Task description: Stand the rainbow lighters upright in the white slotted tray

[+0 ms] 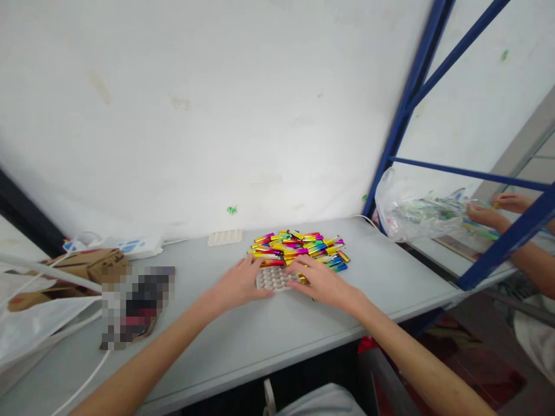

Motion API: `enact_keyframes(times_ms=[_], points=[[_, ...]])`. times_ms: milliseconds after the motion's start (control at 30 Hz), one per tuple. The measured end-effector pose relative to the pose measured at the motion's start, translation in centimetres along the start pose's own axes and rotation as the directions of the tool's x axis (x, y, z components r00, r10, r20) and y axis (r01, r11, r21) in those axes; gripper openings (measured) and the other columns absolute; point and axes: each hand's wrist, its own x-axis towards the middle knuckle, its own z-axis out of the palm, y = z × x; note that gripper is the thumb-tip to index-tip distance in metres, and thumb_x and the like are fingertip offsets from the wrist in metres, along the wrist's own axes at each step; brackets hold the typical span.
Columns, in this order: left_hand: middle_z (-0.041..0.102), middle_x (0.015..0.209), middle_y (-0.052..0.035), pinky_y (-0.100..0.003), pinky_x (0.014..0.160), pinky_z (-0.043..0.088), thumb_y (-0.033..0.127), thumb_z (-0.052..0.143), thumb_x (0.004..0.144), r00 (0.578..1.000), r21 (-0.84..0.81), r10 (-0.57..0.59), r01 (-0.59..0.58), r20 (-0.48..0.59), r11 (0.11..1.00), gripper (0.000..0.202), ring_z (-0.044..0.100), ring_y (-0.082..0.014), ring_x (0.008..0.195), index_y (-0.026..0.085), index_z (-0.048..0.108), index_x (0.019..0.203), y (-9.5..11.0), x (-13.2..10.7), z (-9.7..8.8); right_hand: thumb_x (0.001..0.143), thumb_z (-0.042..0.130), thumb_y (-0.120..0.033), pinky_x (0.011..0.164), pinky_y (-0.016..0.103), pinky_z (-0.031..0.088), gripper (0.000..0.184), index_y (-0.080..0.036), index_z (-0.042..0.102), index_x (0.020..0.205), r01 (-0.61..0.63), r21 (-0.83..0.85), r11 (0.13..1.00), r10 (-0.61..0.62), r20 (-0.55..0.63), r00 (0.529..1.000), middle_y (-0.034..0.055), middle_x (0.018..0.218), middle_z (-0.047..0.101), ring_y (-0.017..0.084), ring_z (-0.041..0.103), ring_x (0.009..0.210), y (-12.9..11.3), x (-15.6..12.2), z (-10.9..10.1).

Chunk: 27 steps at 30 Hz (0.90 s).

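A small off-white tray point(274, 279) with rows of round cells lies on the grey table in front of me. My left hand point(237, 284) grips its left side, fingers at the far corner and thumb along the near edge. On the opposite side, my right hand point(323, 282) has curved fingers and thumb at the tray's right end; its palm side is hidden. Just behind the tray is a heap of shiny multicoloured tubes point(299, 245), in yellow, red, purple, green and blue. Some tubes lie partly under my right hand.
Another off-white tray point(224, 237) lies by the wall. Leftward are a pixelated item point(139, 306), a cardboard box point(93, 266), a white power strip point(141, 247) and plastic bags. A blue metal frame point(401, 115) stands right; beyond it, another person's hands point(489, 215) are near a clear bag point(401, 216).
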Motion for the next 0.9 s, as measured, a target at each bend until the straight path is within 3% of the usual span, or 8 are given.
enact_keyframes(times_ms=[100,200,300,400,533,733,900], points=[[0.058,0.133,-0.0146,-0.045,0.102,0.049,0.065,0.079,0.067,0.998,-0.011,-0.013,0.013,0.054,1.0,0.086,0.058,-0.0359,0.121,0.021,0.054,0.137,-0.9,1.3,-0.6,0.1,0.054,-0.029,0.102,0.044,0.049,0.019,-0.023,0.064,0.116,-0.111,0.049,0.993,0.118,-0.16,0.98,0.0097,0.117,0.065,0.025,0.059,0.116,2.9,-1.8,-2.6],[0.057,0.136,-0.0147,-0.045,0.107,0.046,0.067,0.079,0.066,0.998,-0.037,0.029,-0.028,0.05,0.999,0.092,0.056,-0.0361,0.125,0.02,0.052,0.14,-1.6,1.9,-0.9,0.1,0.053,-0.031,0.107,0.051,0.046,0.027,-0.023,0.061,0.125,-0.238,-0.019,0.971,0.229,-0.203,0.952,0.0127,0.125,0.062,0.028,0.056,0.123,6.7,-4.9,-4.0],[0.054,0.141,-0.0115,-0.044,0.11,0.044,0.065,0.078,0.071,0.995,-0.097,0.1,-0.101,-0.017,0.99,0.089,0.054,-0.0335,0.128,0.025,0.048,0.145,-2.2,1.9,-0.5,0.1,0.05,-0.03,0.114,0.053,0.04,0.035,-0.025,0.058,0.134,-0.253,-0.058,0.966,0.242,-0.152,0.958,0.0127,0.14,0.056,0.028,0.049,0.135,10.2,-7.9,-3.4],[0.053,0.142,-0.011,-0.044,0.113,0.041,0.063,0.072,0.079,0.989,-0.112,0.124,-0.133,-0.084,0.985,0.081,0.052,-0.0321,0.13,0.026,0.047,0.146,-2.6,1.7,0.2,0.102,0.042,-0.029,0.116,0.048,0.041,0.036,-0.024,0.059,0.134,-0.237,-0.034,0.971,0.233,-0.094,0.968,0.0123,0.144,0.053,0.024,0.049,0.136,12.4,-9.0,-1.9],[0.05,0.145,-0.0141,-0.048,0.116,0.037,0.063,0.067,0.085,0.986,-0.074,0.135,-0.143,-0.098,0.987,0.077,0.046,-0.0329,0.136,0.023,0.047,0.147,-2.8,1.2,1.0,0.102,0.045,-0.032,0.114,0.048,0.043,0.032,-0.022,0.065,0.125,-0.271,-0.052,0.961,0.263,-0.119,0.957,0.0133,0.133,0.057,0.024,0.055,0.128,13.2,-7.9,-1.3],[0.049,0.146,-0.0115,-0.052,0.115,0.038,0.059,0.058,0.094,0.98,-0.022,0.162,-0.165,-0.114,0.986,0.057,0.048,-0.0332,0.134,0.034,0.053,0.145,-2.7,0.4,1.8,0.1,0.052,-0.032,0.112,0.049,0.044,0.031,-0.023,0.067,0.124,-0.249,-0.034,0.968,0.245,-0.091,0.965,0.0131,0.129,0.06,0.025,0.053,0.13,12.6,-6.8,-2.5],[0.047,0.148,-0.0118,-0.051,0.116,0.038,0.061,0.066,0.087,0.975,-0.039,0.176,-0.182,-0.136,0.982,0.055,0.046,-0.0342,0.134,0.029,0.064,0.131,-2.4,-0.3,1.4,0.095,0.061,-0.035,0.111,0.049,0.045,0.033,-0.024,0.068,0.125,-0.231,0.023,0.973,0.232,-0.044,0.972,0.0137,0.135,0.059,0.027,0.055,0.129,12.4,-8.1,-2.9]])
